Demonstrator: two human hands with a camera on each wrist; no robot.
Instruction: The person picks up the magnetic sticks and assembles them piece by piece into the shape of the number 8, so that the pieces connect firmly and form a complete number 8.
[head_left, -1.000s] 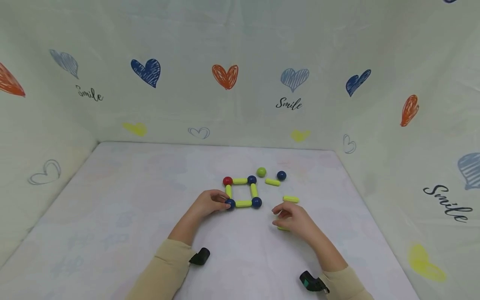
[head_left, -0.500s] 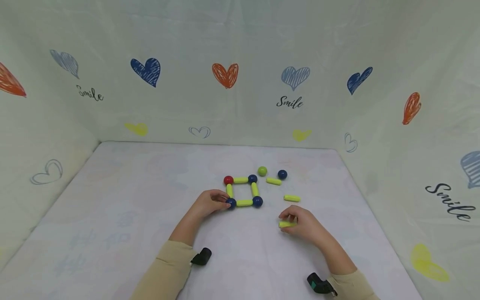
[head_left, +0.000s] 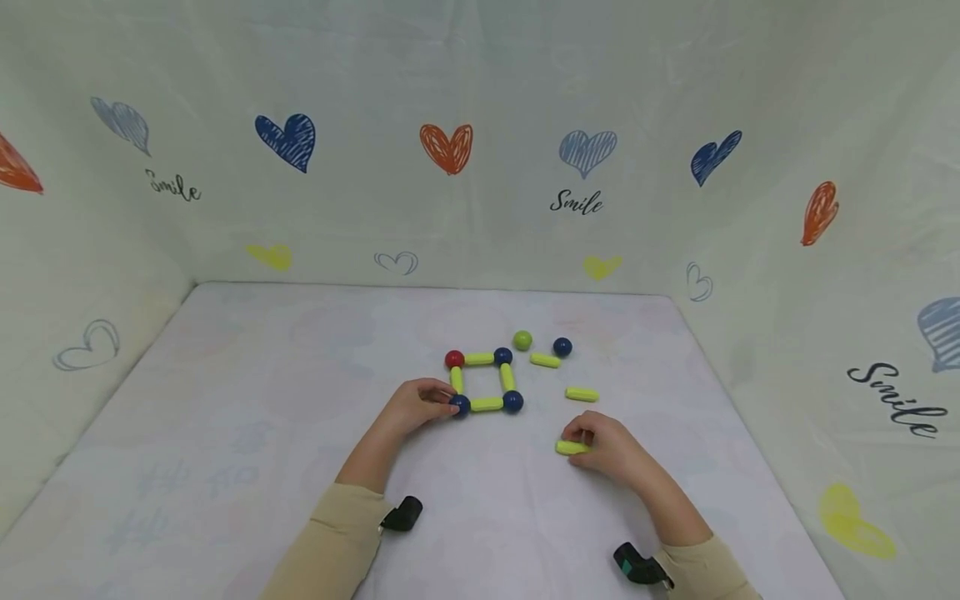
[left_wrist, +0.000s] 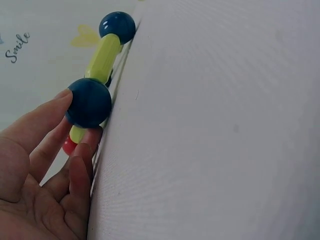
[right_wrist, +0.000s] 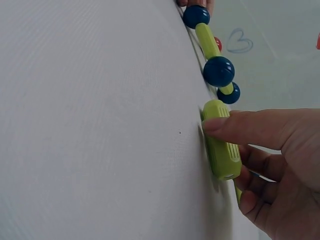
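Note:
A square of yellow-green rods joined by balls lies on the table, with one red ball (head_left: pixel 454 359) at its far left corner and blue balls at the others. My left hand (head_left: pixel 415 406) pinches the near left blue ball (left_wrist: pixel 90 102) between thumb and fingers. To the right of the square, my right hand (head_left: pixel 609 446) pinches a loose yellow-green rod (right_wrist: pixel 220 142), thumb on its near side and fingers behind. The rod lies sideways, close over the table, and its left end points towards the square. My right fingers partly cover its other end.
Beyond my right hand lie two more loose rods, a nearer rod (head_left: pixel 582 394) and a farther rod (head_left: pixel 545 361). A green ball (head_left: pixel 522 340) and a loose blue ball (head_left: pixel 562 347) sit behind them. Heart-printed cloth walls (head_left: pixel 510 233) border the white table (head_left: pixel 247 375).
My right hand has shifted slightly right and taken hold of the nearest loose rod, which it was hovering over before. My left hand keeps its grip on the corner ball.

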